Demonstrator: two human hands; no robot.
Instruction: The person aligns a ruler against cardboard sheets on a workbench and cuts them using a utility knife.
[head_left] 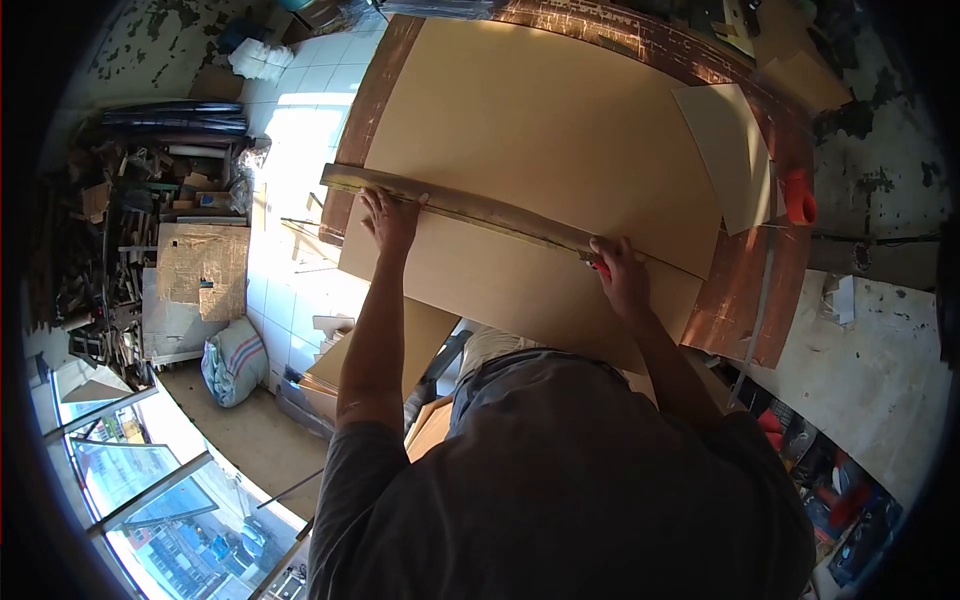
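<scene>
Cardboard sheet [560,120] lies across the brown table [740,310], near edge close before the person's body [560,470], and over it rests a long bar [480,207] whose left end passes the sheet's edge. Left hand [390,220] presses this bar with spread fingers; right hand [626,282] closes around a red-handled tool [600,265]. Beyond the bar, the sheet spreads widely until a smaller sheet [728,155] at right.

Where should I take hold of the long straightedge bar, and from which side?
Probably best by its left end, coming from the person's left: the straightedge bar is long and narrow, lies flat, and that end juts past the edge of the brown sheet, beyond the left hand.
</scene>
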